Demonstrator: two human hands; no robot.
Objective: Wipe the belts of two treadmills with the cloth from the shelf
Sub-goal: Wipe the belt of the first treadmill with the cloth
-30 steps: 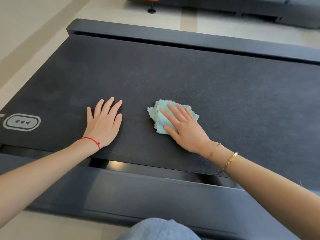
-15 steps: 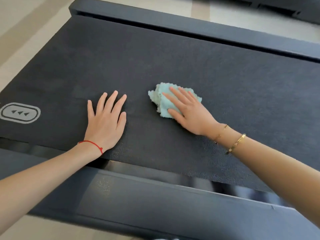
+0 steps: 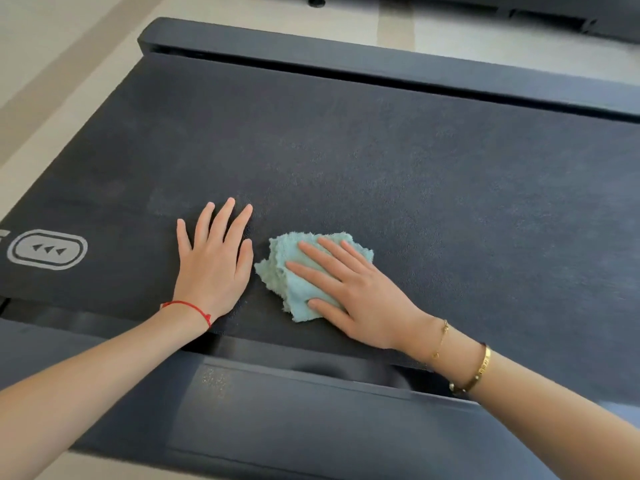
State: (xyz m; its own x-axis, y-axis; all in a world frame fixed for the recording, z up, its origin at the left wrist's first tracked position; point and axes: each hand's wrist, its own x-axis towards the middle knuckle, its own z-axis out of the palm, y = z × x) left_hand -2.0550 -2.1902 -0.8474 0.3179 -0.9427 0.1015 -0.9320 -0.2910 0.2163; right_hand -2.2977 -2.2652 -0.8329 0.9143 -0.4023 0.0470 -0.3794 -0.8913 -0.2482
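Note:
A dark treadmill belt [image 3: 398, 174] fills most of the view. A crumpled light-green cloth [image 3: 294, 271] lies on it near the front edge. My right hand [image 3: 353, 292] presses flat on the cloth with straight fingers, covering its right half. My left hand [image 3: 214, 265] rests flat on the bare belt just left of the cloth, fingers spread, a red string at the wrist.
Dark side rails run along the near edge [image 3: 277, 410] and the far edge [image 3: 381, 60] of the belt. A grey arrow logo [image 3: 46, 249] marks the belt at the left. Part of another dark machine [image 3: 554, 12] stands on the pale floor beyond.
My right hand has drawn the cloth back toward the front edge and a little closer to my left hand. The left hand has stayed flat on the belt.

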